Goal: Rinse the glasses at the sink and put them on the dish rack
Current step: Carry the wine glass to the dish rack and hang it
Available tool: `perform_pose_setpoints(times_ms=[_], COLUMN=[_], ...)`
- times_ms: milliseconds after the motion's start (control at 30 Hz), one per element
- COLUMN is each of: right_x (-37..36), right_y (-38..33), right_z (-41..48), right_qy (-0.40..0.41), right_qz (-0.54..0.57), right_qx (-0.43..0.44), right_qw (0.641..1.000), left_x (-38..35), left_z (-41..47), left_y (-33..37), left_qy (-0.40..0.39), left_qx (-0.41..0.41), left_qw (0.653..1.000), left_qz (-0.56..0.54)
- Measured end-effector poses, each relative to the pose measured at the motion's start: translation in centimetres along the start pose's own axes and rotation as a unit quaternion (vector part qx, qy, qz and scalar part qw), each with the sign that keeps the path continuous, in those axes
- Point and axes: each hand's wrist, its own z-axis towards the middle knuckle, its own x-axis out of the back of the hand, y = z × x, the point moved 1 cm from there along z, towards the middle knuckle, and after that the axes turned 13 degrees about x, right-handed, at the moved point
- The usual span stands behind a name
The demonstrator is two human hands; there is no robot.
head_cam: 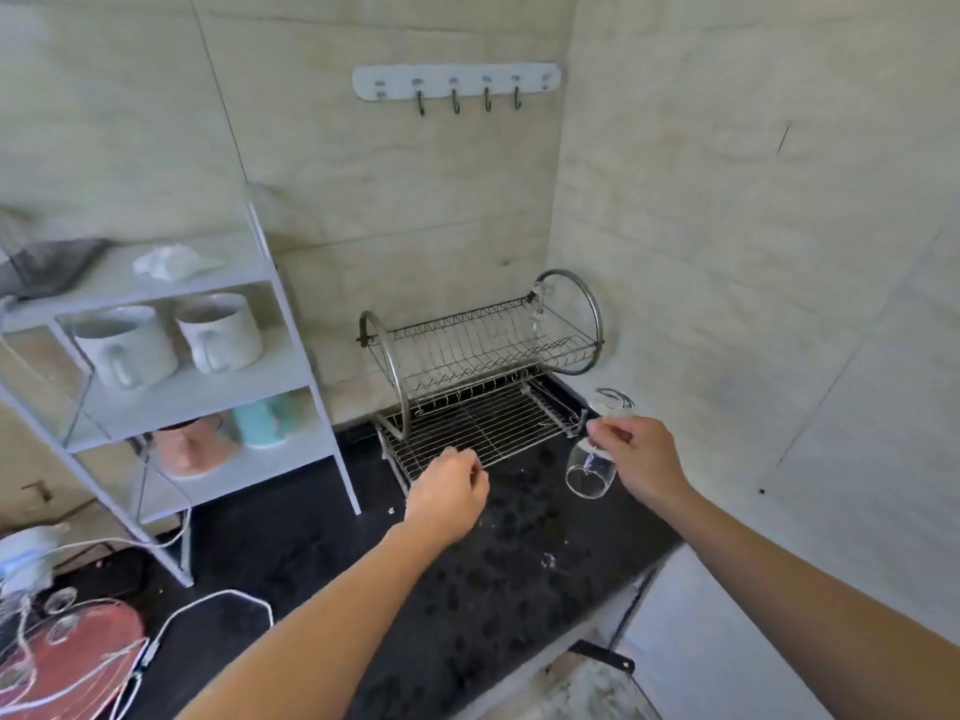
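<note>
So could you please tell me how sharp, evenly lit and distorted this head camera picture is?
Head view: soft even daylight, no hard shadows; the clear wine glass in the right hand shows only faint glare; the chrome two-tier wire dish rack is fairly sharp; the white mugs at left are blurred; wide-angle bending slants the white metal shelf.

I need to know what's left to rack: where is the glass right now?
In the head view, the glass is held mouth-down in the right hand, above the dark counter, right of the dish rack's lower tier.
</note>
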Motion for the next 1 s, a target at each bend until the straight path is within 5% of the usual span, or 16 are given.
perform_pose_setpoints(times_ms=[200, 467, 1000], right_x=[-0.9, -8.3, -14.2], right_y=[-0.5, 3.6, 8.9], right_z=[13.3, 28.4, 30.9], right_qy=[0.009, -0.012, -0.129], right_qz=[0.054, 0.074, 0.042], right_qx=[0.051, 0.061, 0.098], right_qw=[0.997, 0.995, 0.986], left_x=[0.2, -1.7, -5.0], left_z=[7.9, 16.5, 18.4], left_y=[1.8, 2.4, 1.2], left_qy=[0.070, 0.124, 0.211], left_qx=[-0.022, 0.074, 0.090], left_qw=[0.997, 0.984, 0.961], left_qz=[0.034, 0.108, 0.157])
